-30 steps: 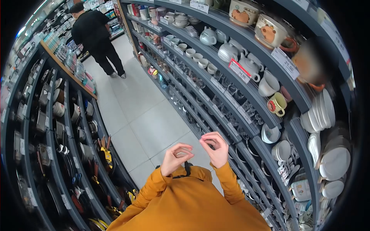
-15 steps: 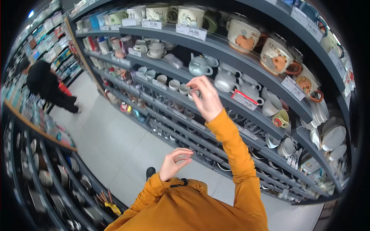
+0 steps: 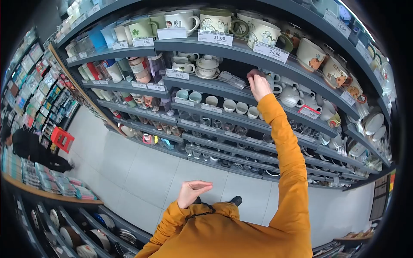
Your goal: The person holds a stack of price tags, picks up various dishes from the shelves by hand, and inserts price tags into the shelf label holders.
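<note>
Grey shelving above pale tiled floor (image 3: pixel 137 172)

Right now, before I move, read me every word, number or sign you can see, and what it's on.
"31.00": white price tag below a green-and-white mug.
"24.00": white shelf-edge tag to its right.
"14.90": white upper-shelf tag.
"6.50": white tag below a green leaf-print mug.
Too small or blurred: the red-bordered tag, remaining labels and packaging.

So the person's right hand (image 3: pixel 259 86) is up around 2 o'clock, fingers bent, right by the pale teapots (image 3: pixel 291 96) on the shelf (image 3: pixel 232 88). Left hand (image 3: pixel 192 192)'s at 6, kinda pinched over the floor (image 3: pixel 148 174). Red basket (image 3: pixel 63 139) at 9.
</note>
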### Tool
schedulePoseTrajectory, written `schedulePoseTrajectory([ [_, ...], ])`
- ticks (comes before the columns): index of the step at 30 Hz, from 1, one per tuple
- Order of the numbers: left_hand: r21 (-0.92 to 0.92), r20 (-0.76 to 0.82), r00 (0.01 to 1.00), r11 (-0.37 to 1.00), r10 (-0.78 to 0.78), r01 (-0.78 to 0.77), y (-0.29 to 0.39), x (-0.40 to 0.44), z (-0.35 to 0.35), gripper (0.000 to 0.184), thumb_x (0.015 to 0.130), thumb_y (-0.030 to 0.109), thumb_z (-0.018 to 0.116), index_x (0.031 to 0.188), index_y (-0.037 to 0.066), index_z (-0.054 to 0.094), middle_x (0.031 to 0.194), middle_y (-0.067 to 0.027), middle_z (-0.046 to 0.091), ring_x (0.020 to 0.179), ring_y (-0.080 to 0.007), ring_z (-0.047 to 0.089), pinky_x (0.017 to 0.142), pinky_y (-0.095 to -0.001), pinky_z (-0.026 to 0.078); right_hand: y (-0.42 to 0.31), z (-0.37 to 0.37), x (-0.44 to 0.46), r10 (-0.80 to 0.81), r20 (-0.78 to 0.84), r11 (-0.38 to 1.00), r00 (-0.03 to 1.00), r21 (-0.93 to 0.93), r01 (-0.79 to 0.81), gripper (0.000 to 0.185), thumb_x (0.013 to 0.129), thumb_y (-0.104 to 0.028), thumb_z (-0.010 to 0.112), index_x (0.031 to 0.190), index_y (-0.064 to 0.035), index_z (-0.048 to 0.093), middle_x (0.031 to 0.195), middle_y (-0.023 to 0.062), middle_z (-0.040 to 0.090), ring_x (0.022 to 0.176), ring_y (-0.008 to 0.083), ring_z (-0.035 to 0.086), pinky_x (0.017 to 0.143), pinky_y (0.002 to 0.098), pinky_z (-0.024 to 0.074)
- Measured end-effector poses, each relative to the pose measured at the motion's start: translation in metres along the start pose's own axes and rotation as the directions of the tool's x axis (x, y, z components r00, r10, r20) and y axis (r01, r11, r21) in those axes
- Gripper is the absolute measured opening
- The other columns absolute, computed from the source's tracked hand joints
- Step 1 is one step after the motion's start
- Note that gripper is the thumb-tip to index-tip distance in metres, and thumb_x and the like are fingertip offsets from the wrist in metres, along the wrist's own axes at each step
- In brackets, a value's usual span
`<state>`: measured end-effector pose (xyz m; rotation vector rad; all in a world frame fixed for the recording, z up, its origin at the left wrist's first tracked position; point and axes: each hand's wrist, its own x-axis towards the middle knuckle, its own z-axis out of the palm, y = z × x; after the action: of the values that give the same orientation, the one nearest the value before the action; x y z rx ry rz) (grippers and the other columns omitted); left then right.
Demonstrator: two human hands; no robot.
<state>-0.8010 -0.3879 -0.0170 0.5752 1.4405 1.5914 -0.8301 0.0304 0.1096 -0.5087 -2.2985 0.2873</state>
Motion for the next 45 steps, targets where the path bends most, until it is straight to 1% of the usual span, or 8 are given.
schedulePoseTrajectory([
  [11, -0.117, 0.097, 0.995, 0.993, -0.011, 0.023, -0.028, 0.025, -0.059, 0.017, 0.098, 0.014, 0.047, 0.084, 0.004, 0.049, 0.073, -0.0008, 0.052, 0.074, -0.0096, 0.052, 0.070, -0.0229, 0.041, 0.035, 0.059, 0.068, 0.348, 0.617, 0.933, 0.706, -0.301, -0.197, 0.088, 0.063, -0.067, 0.074, 0.120, -0.0032, 0.055, 0.116, 0.0156, 0.059, 0.109, 0.0315, 0.055, 0.094, 0.0377, 0.0447],
  [20, -0.134, 0.156, 0.988, 0.990, -0.014, 0.035, -0.009, 0.035, -0.069, 0.017, 0.099, 0.015, 0.049, 0.091, 0.001, 0.054, 0.084, -0.0044, 0.059, 0.079, -0.0123, 0.056, 0.076, -0.0265, 0.045, -0.008, 0.032, 0.090, 0.582, 0.667, 0.810, 0.465, -0.526, -0.259, 0.104, 0.055, -0.067, 0.076, 0.136, -0.0098, 0.048, 0.139, 0.0182, 0.047, 0.128, 0.0363, 0.044, 0.103, 0.0433, 0.0397],
  [26, -0.173, 0.215, 0.975, 0.979, -0.065, 0.104, -0.005, 0.035, -0.080, 0.021, 0.100, 0.022, 0.049, 0.093, 0.003, 0.056, 0.086, -0.0045, 0.060, 0.082, -0.0132, 0.058, 0.081, -0.0289, 0.046, 0.005, 0.047, 0.090, 0.452, 0.712, 0.887, 0.538, -0.423, -0.186, 0.102, 0.059, -0.063, 0.076, 0.139, -0.0096, 0.043, 0.137, 0.0191, 0.048, 0.126, 0.0356, 0.046, 0.104, 0.0423, 0.0388],
  [29, -0.087, 0.193, 0.970, 0.982, -0.149, 0.169, 0.007, 0.036, -0.086, 0.019, 0.100, 0.017, 0.049, 0.097, 0.000, 0.057, 0.091, -0.0065, 0.063, 0.083, -0.0138, 0.059, 0.079, -0.0281, 0.047, 0.024, 0.067, 0.075, 0.299, 0.600, 0.923, 0.742, -0.380, -0.064, 0.085, 0.070, -0.049, 0.075, 0.137, -0.0091, 0.042, 0.136, 0.0193, 0.049, 0.123, 0.0361, 0.048, 0.103, 0.0418, 0.0396],
  [36, -0.049, 0.218, 0.973, 0.996, 0.080, -0.071, 0.025, 0.044, -0.062, 0.024, 0.099, 0.013, 0.048, 0.118, 0.000, 0.053, 0.114, -0.0116, 0.061, 0.111, -0.0200, 0.057, 0.098, -0.0324, 0.041, -0.052, 0.004, 0.024, -0.108, 0.335, 0.757, 0.936, -0.583, 0.296, 0.039, 0.085, -0.013, 0.060, 0.120, -0.0042, 0.046, 0.119, 0.0159, 0.056, 0.104, 0.0354, 0.058, 0.084, 0.0402, 0.0511],
  [40, -0.152, 0.233, 0.955, 0.977, 0.185, -0.152, 0.044, 0.045, -0.041, 0.041, 0.098, 0.011, 0.048, 0.137, 0.002, 0.040, 0.136, -0.0141, 0.047, 0.129, -0.0222, 0.044, 0.107, -0.0340, 0.035, -0.113, -0.042, -0.059, -0.056, 0.101, 0.970, 0.993, -0.229, 0.077, 0.026, 0.084, -0.011, 0.062, 0.104, -0.0040, 0.047, 0.097, 0.0152, 0.059, 0.088, 0.0371, 0.061, 0.070, 0.0426, 0.0509],
  [44, -0.198, 0.259, 0.931, 0.957, 0.258, -0.210, 0.035, 0.047, -0.012, 0.055, 0.098, 0.015, 0.046, 0.147, 0.004, 0.024, 0.148, -0.0151, 0.033, 0.137, -0.0259, 0.033, 0.111, -0.0380, 0.030, -0.127, -0.020, -0.185, -0.116, 0.479, 0.839, 0.870, 0.517, -0.172, 0.053, 0.088, -0.021, 0.066, 0.129, 0.0030, 0.042, 0.106, 0.0187, 0.060, 0.094, 0.0273, 0.062, 0.082, 0.0359, 0.0495],
  [45, -0.181, 0.318, 0.920, 0.967, 0.231, -0.180, 0.037, 0.047, -0.004, 0.055, 0.098, 0.017, 0.046, 0.147, 0.004, 0.025, 0.147, -0.0149, 0.034, 0.136, -0.0264, 0.034, 0.111, -0.0386, 0.030, -0.142, -0.025, -0.208, 0.005, 0.679, 0.735, 0.734, 0.495, -0.463, 0.053, 0.089, -0.019, 0.065, 0.131, 0.0027, 0.041, 0.109, 0.0184, 0.060, 0.097, 0.0259, 0.061, 0.085, 0.0349, 0.0486],
])
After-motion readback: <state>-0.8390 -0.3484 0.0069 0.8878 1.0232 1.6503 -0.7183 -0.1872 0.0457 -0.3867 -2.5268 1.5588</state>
